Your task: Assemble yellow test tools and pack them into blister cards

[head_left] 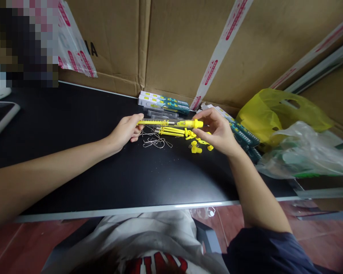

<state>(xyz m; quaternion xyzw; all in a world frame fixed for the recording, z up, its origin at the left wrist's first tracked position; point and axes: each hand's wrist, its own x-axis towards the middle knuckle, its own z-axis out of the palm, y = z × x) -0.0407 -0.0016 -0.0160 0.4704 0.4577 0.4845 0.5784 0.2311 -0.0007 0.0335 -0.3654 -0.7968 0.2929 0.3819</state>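
A tubular spring scale, with a clear tube and yellow inner parts, is held level above the black table. My left hand is closed on its left end. Fingers of my right hand pinch the yellow cap at its right end. Below it on the table lie several yellow rods with metal ends. Bent wire hooks are heaped to their left, nearer to me. Small yellow plastic caps and other yellow pieces lie under my right hand. Clear tubes rest just behind the scale.
Printed cartons stand at the back, with more dark green cartons right of my right hand. A yellow plastic bag and a clear bag lie at the right. Large taped cardboard boxes rise behind the table.
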